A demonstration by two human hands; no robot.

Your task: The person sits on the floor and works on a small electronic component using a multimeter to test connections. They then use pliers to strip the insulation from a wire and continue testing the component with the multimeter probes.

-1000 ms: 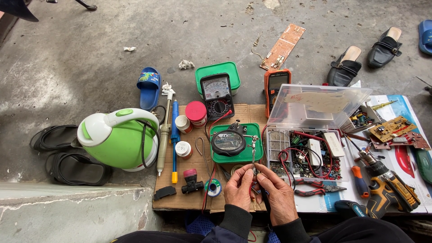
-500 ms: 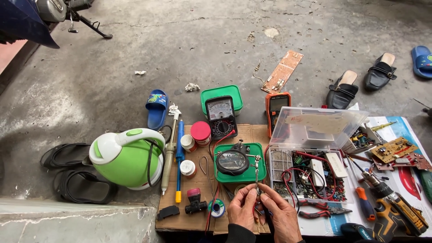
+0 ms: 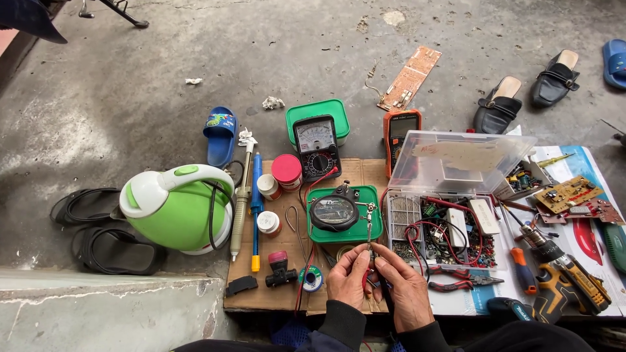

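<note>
My left hand and my right hand meet at the near edge of a cardboard sheet, fingertips pinched together on a small part that is too tiny to identify. A red wire runs past the fingers. Just beyond them stands a green helping-hand base with a round magnifier and metal clips. An analog multimeter lies behind it on a green lid. A small solder spool sits left of my left hand.
A green and white electric kettle stands at left beside a desoldering pump and a blue screwdriver. A clear parts box, red pliers, a cordless drill, circuit boards and sandals lie around.
The view has shifted so the scene sits slightly differently in frame. My hands stay together at the cardboard's near edge, working the same small part.
</note>
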